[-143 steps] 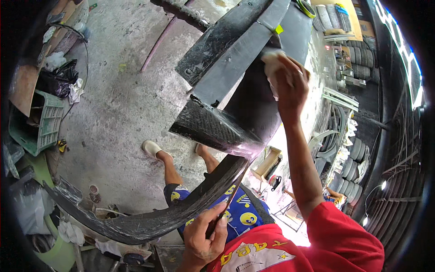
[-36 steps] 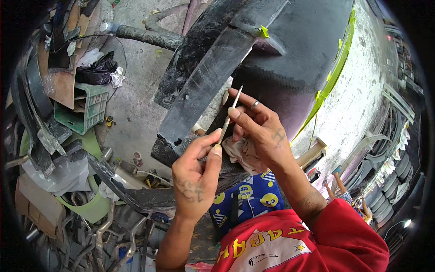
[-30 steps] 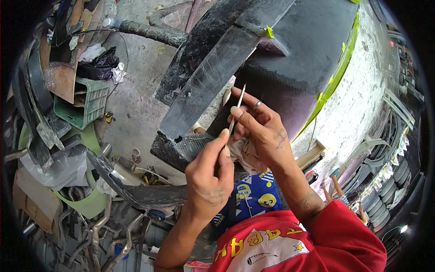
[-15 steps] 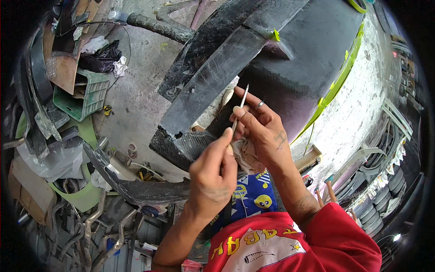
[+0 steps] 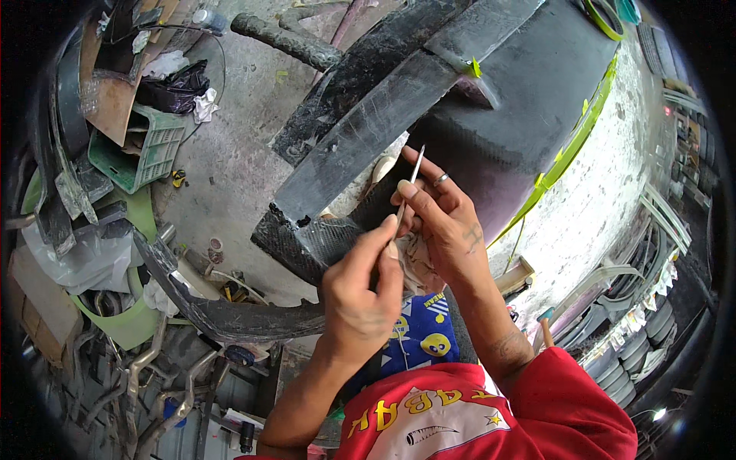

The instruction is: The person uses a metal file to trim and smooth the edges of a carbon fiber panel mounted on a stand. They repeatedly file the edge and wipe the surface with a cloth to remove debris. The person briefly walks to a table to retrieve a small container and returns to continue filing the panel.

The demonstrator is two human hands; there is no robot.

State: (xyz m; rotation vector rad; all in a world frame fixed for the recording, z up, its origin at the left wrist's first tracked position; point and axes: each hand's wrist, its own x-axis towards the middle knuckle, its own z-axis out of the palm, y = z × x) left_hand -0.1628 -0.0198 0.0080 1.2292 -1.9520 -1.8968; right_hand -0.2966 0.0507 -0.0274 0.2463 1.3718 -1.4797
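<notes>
Both my hands grip a slim, pointed metal tool [image 5: 417, 165], its tip slanting up and away from me. My left hand [image 5: 362, 295] pinches its lower end between thumb and fingers. Higher on the shaft, the thumb and fingers of my right hand [image 5: 441, 218] are closed round it. What kind of tool it is I cannot make out. Just beyond my hands lies a large black body panel [image 5: 498, 138], woven-looking in places, with a long dull strip [image 5: 360, 123] across its left part. Yellow-green tape [image 5: 563, 153] runs along its right edge.
At the left stand a green plastic crate [image 5: 153, 146], a black plastic bag [image 5: 178, 88] and curved dark trim pieces. Bent metal pipes [image 5: 157, 360] lie at lower left. A long curved black part [image 5: 238, 323] reaches toward my left forearm. More panels are stacked at the right.
The view has shifted slightly, so the panel sits a little farther right in it. Both hands keep their grip on the pointed tool, almost unmoved.
</notes>
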